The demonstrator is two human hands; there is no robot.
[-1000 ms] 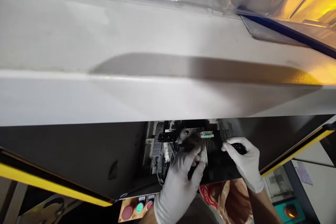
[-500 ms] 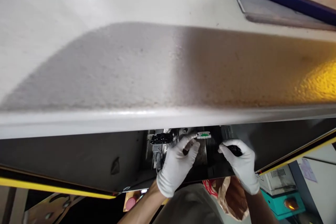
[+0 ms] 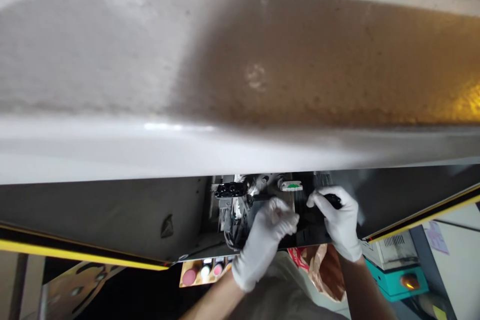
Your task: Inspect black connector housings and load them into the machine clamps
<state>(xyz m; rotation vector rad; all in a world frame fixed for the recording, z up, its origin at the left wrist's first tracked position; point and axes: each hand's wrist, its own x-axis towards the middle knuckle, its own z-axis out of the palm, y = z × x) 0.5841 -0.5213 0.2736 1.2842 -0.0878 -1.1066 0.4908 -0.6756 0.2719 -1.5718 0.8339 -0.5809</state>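
Note:
Both my hands wear white gloves inside a dark machine opening. My left hand (image 3: 268, 242) is closed, fingers curled and slightly blurred; whatever they hold, if anything, cannot be made out. It is in front of a small white block with a green patch (image 3: 292, 186), apart from it. My right hand (image 3: 339, 222) stays to the right of the block, closed around a glossy black piece (image 3: 333, 201) that shows between thumb and fingers. Left of my hands, a black part with round holes (image 3: 230, 190) sits on a metal mechanism above cables (image 3: 230, 230).
A broad pale machine ledge (image 3: 225, 152) overhangs the opening. Yellow-edged panels (image 3: 82, 260) flank it. Below are a tray with round colored pads (image 3: 202, 272), a crumpled brown bag (image 3: 326, 272), and a teal device with an orange lamp (image 3: 397, 280).
My left hand has drawn back from the white-and-green block, leaving it uncovered. My right hand keeps its grip almost unmoved. The camera view has shifted, showing more of the pads below.

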